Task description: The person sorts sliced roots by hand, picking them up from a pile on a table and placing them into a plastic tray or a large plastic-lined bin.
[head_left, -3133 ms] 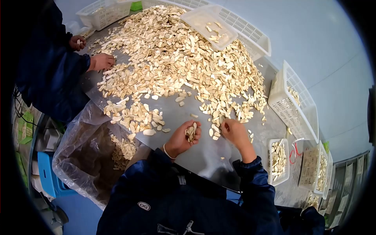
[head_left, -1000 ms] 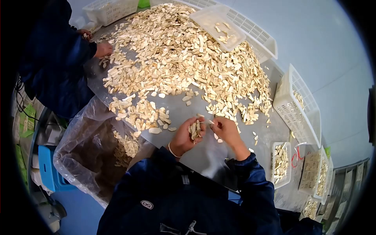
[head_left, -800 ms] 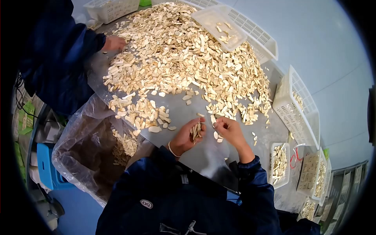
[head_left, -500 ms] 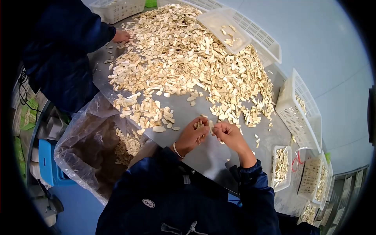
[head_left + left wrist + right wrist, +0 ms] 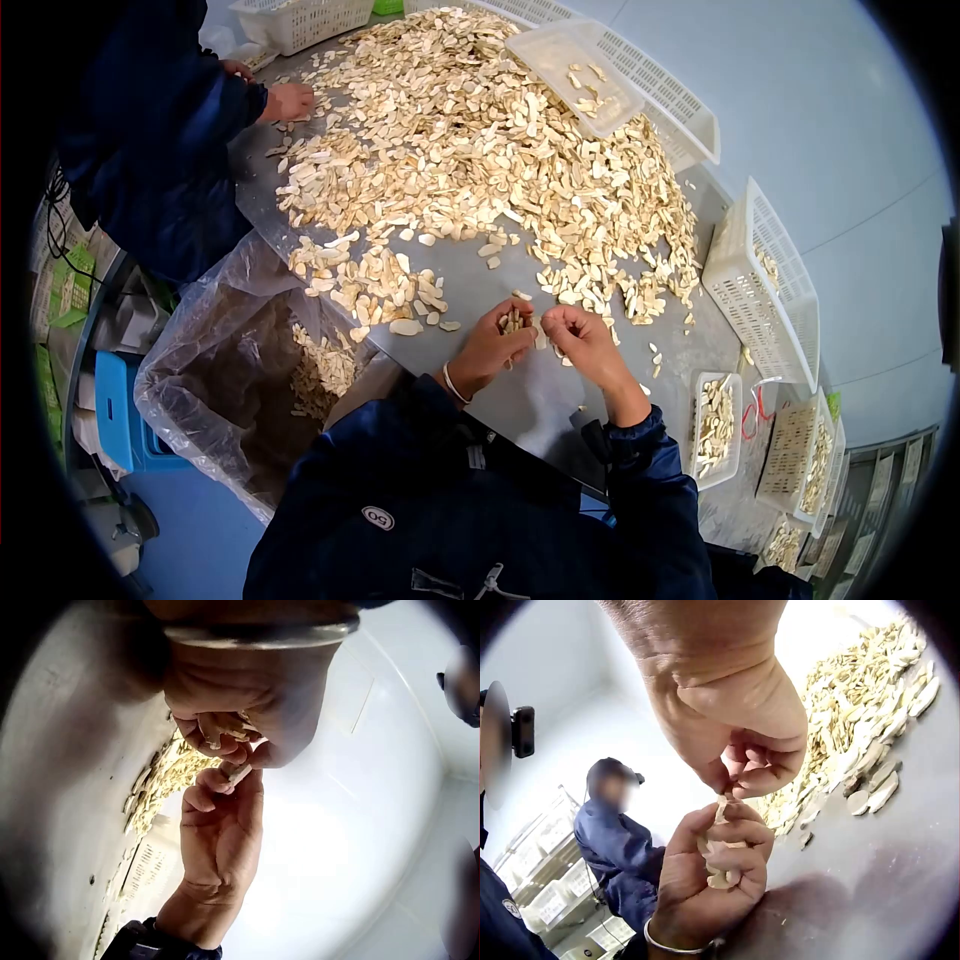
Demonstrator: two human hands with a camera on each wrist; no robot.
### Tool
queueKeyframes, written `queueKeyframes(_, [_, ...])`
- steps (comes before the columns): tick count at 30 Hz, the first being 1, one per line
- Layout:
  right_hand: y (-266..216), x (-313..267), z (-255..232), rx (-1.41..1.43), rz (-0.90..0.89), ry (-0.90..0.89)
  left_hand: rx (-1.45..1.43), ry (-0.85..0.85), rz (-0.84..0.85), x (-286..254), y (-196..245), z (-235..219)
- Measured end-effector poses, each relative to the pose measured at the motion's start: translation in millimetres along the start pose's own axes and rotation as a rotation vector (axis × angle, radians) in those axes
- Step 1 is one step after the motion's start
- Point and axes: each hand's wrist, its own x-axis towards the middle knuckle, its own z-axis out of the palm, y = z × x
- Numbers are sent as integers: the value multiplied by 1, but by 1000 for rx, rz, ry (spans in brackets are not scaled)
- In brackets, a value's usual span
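My left hand [image 5: 482, 352] holds a small bunch of pale dried slices [image 5: 721, 879] in its curled fingers, with a light band round the wrist. Right against its fingertips, my right hand [image 5: 588, 350] pinches one dried slice [image 5: 240, 775] between thumb and finger. In the right wrist view that slice reaches from the right fingertips to the left thumb and finger. Both hands are over the front of the grey metal table [image 5: 520, 405]. Beyond them spreads a large heap of the same slices [image 5: 480, 140], with a smaller group [image 5: 375, 285] to the left.
A plastic-lined bin [image 5: 225, 390] with slices stands at the table's left edge. On the right are a small white tray of slices [image 5: 714, 430] and white slotted baskets [image 5: 760, 290]. A clear tray [image 5: 580, 80] lies atop the heap. Another person [image 5: 622, 832] works at the left.
My right hand has come up from the loose slices on the table to the left hand, bringing a slice. My left hand has turned inward. The other person's hand reached to the heap and drew back.
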Motion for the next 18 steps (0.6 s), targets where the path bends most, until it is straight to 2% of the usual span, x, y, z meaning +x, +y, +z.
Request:
queueKeyframes(5, [6,-1,0,42,-1,34,-59,-10,-33,0,-1,-1])
queueKeyframes(8, [21,1,-14,-62,-66,113,-144,-20,-61,0,-1,-2])
queueKeyframes(12, [-1,0,-38,-616,-225,418,-355,-49,-143,1,3,-6])
queueKeyframes(15, [9,-5,-56,-725,-209,415,-353,-74,-156,2,1,-8])
queueKeyframes(16, [11,-10,-60,-774,-110,346,-328,-107,-140,3,-2,-12])
queueKeyframes(18, [21,-12,-59,-770,-87,245,-279,-172,-112,4,-3,-16])
